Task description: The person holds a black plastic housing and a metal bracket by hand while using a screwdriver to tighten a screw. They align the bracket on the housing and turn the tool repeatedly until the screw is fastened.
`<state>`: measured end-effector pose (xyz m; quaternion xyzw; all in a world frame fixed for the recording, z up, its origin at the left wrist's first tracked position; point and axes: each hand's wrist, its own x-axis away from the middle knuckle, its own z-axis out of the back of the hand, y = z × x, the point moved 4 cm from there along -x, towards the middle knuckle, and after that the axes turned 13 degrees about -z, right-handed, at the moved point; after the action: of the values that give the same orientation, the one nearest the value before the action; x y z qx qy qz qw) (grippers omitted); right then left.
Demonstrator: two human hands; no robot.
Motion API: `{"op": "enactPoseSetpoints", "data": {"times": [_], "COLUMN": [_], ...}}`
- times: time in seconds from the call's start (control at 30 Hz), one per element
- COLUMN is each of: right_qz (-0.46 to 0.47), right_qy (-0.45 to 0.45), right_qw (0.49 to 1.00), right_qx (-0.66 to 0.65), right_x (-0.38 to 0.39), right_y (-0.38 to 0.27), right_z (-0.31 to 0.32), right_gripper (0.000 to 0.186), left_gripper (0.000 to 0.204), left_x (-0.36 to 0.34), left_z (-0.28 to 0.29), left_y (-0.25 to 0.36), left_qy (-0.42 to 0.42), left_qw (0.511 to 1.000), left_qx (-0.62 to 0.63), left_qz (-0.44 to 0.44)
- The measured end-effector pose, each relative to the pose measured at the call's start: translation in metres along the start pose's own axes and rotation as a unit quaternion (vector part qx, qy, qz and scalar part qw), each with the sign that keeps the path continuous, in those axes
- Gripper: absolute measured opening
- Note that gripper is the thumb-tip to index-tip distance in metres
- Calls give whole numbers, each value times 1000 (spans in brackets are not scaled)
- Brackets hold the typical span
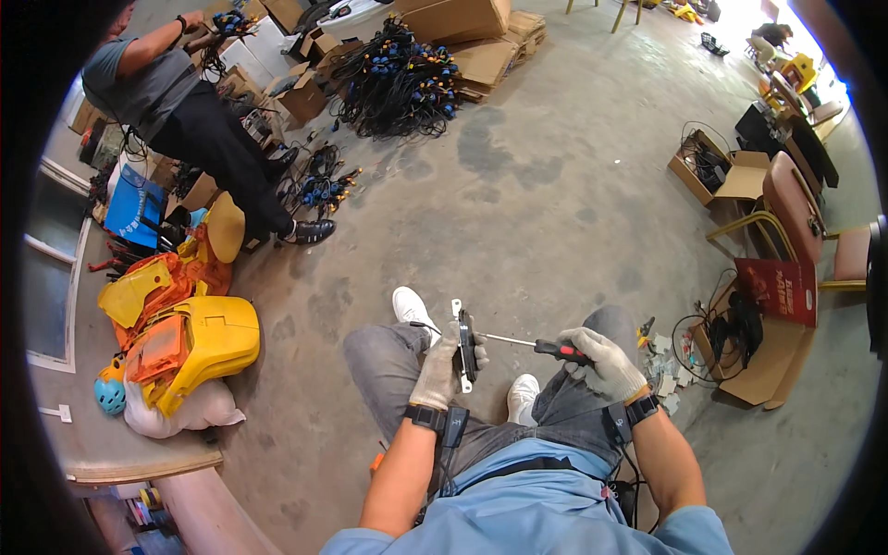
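Note:
My gloved left hand (437, 373) grips a narrow black part (468, 347) with white metal tabs at both ends, held upright between my knees. My gloved right hand (595, 364) is wrapped round a red-and-black screwdriver (562, 351) lying sideways, its long shaft pointing left with the tip at or close to the black part; whether they touch is unclear. A short black lead shows beside my left hand.
A person (213, 139) stands at upper left near cable bundles (388, 79), cardboard and yellow plastic pieces (208, 342). Open boxes (754, 375), chairs (782, 213) and scattered scraps (664, 368) lie to my right. Another person (768, 37) is far back.

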<state>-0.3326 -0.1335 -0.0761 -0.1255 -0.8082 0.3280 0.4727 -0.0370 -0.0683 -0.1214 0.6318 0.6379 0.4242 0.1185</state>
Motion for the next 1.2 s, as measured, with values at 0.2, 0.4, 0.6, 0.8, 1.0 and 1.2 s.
{"op": "enactPoseSetpoints", "data": {"times": [0.2, 0.4, 0.6, 0.8, 1.0, 1.2], "right_qz": [-39, -27, -33, -19, -26, -13], "right_qy": [-1, -15, 6, 3, 14, 19], "right_qw": [999, 999, 999, 1000, 999, 998], "right_qx": [-35, -43, 2, 7, 20, 52], "right_x": [2, 0, 5, 5, 7, 7], "right_y": [-3, -2, -8, -9, -10, -12], "right_z": [-18, -24, -25, -24, -24, -24], "right_gripper": [38, 46, 48, 49, 49, 46], "left_gripper": [56, 55, 54, 50, 48, 44], "left_x": [0, -2, -3, -4, -3, -1], "left_z": [2, 2, 3, 5, 6, -5], "left_y": [1, 0, -3, -4, -5, 2], "left_qy": [-29, -31, -17, -23, -11, 5], "left_qw": [999, 999, 999, 998, 999, 999], "left_qx": [-29, -36, -24, -40, -21, -44], "left_qz": [26, 25, 26, 37, 43, 25]}}
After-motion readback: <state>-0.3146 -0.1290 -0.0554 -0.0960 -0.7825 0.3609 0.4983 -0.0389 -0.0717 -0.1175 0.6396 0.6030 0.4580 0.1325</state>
